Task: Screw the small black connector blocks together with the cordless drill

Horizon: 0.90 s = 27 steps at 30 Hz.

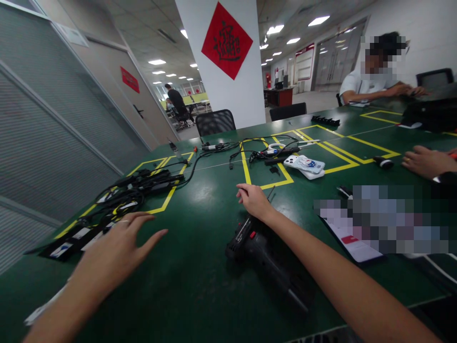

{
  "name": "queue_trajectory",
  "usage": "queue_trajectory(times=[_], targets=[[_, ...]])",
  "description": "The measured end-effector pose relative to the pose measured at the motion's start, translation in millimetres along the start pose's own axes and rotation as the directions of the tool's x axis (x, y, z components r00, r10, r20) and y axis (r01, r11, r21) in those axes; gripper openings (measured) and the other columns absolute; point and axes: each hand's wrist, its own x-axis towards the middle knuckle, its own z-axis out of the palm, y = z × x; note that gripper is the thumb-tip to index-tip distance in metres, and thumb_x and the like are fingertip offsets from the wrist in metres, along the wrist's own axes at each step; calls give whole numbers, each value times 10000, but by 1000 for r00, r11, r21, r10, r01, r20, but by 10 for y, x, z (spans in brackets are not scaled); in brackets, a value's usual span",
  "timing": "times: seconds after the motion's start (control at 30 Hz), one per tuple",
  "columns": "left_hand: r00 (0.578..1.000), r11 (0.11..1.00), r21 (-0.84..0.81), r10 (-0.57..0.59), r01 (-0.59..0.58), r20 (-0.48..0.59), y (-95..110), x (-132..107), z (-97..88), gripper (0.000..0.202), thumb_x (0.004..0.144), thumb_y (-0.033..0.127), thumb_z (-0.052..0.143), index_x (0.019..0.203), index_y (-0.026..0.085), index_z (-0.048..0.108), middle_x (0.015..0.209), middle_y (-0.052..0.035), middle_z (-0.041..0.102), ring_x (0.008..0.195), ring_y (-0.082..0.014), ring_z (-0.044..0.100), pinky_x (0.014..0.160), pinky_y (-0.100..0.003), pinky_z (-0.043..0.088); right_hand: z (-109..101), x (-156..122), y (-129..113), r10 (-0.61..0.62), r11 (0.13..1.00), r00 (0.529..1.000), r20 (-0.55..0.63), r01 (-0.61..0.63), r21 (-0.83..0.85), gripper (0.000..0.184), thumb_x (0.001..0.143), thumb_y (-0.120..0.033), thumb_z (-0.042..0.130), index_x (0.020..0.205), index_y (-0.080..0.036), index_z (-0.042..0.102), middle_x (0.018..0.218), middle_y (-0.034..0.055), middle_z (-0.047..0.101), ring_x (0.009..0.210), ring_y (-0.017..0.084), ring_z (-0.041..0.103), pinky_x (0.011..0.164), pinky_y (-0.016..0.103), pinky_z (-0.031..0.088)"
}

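My left hand point(123, 245) hovers over the near left of the green table, thumb spread from the fingers, holding nothing. A pile of black cables point(143, 183) lies just beyond it, with dark flat packs point(67, 245) bearing white labels nearby. My right hand point(254, 201) is over the middle, fingers loosely bent and a little apart, with nothing visible in them. Below its wrist lies a black pistol-grip power tool point(264, 259) with a red button, its handle towards me. A thin rod point(272, 193) shows behind the wrist; the part between is hidden.
Yellow tape point(273, 185) marks boxes on the table point(200, 286). Beyond my right hand lie phones point(305, 164), corded pen-like tools point(274, 152) and cables. A blurred-out phone or booklet point(360, 247) is at right. Another person's hand point(428, 162) rests there; a person point(371, 88) sits farther back.
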Motion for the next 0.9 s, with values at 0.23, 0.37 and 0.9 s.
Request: queue_trajectory(times=[0.23, 0.37, 0.9], targets=[[870, 887, -17, 448, -461, -205, 1477, 618, 500, 470, 815, 344, 541, 1255, 206, 444, 1277, -119, 468, 1140, -279, 482, 969, -416, 421, -27, 71, -6, 93, 953, 993, 76, -111, 283, 283, 908, -297, 521, 1153, -156, 536, 1030, 55, 623, 788, 154, 637, 668, 328, 541], [864, 870, -96, 458, -484, -208, 1716, 777, 683, 378, 846, 256, 485, 1221, 202, 477, 1170, -99, 524, 991, -227, 557, 826, -337, 495, -47, 102, 16, 98, 919, 991, 86, -124, 374, 259, 902, -291, 531, 1117, -151, 559, 1041, 56, 624, 819, 161, 635, 693, 340, 538], [999, 964, -265, -3, 11, 33, 605, 393, 319, 390, 773, 470, 544, 1047, 196, 588, 959, -33, 638, 864, -187, 605, 809, -332, 485, 53, -42, -56, 85, 995, 996, 20, -86, 58, 294, 907, -312, 518, 1159, -161, 535, 1062, 61, 615, 848, 173, 629, 724, 365, 528]])
